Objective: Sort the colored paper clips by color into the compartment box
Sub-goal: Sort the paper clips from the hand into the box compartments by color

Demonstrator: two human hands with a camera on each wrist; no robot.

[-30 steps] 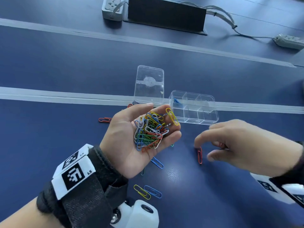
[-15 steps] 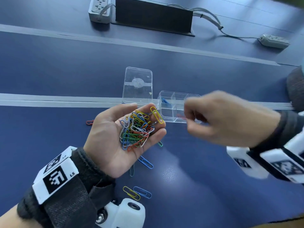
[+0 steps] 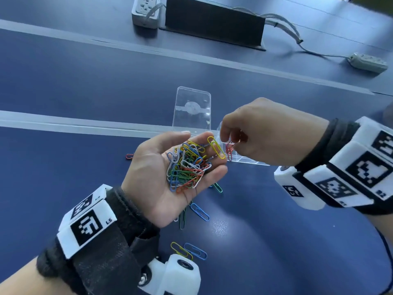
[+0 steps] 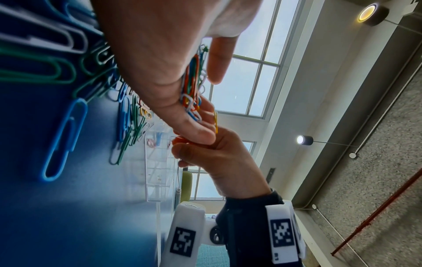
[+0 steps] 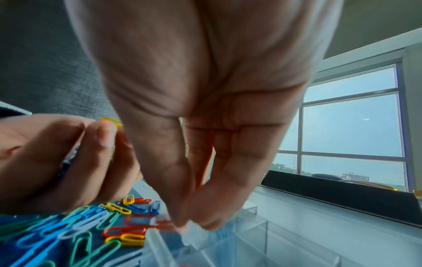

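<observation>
My left hand (image 3: 170, 173) lies palm up, its fingers cupped round a heap of mixed colored paper clips (image 3: 187, 167); a yellow clip (image 3: 215, 146) lies on its fingertips. Just right of it, my right hand (image 3: 228, 143) points down, with fingertips (image 5: 189, 225) pinched on a red paper clip (image 3: 229, 151) at the near-left compartment of the clear compartment box (image 3: 248, 160). The hand hides most of the box. Its open lid (image 3: 192, 107) stands behind. The box (image 4: 160, 162) shows a blue clip in one compartment.
Loose clips lie on the blue table under and near my left hand: blue (image 3: 200, 211), green (image 3: 218, 187), yellow (image 3: 180, 250), blue (image 3: 195, 251), red (image 3: 129, 156). Far back are a black panel (image 3: 212, 24) and two power strips (image 3: 145, 11) (image 3: 369, 63).
My right hand picked the red clip off the table, rose and moved left to the box, and now dips into the near-left compartment. My left hand keeps holding the heap.
</observation>
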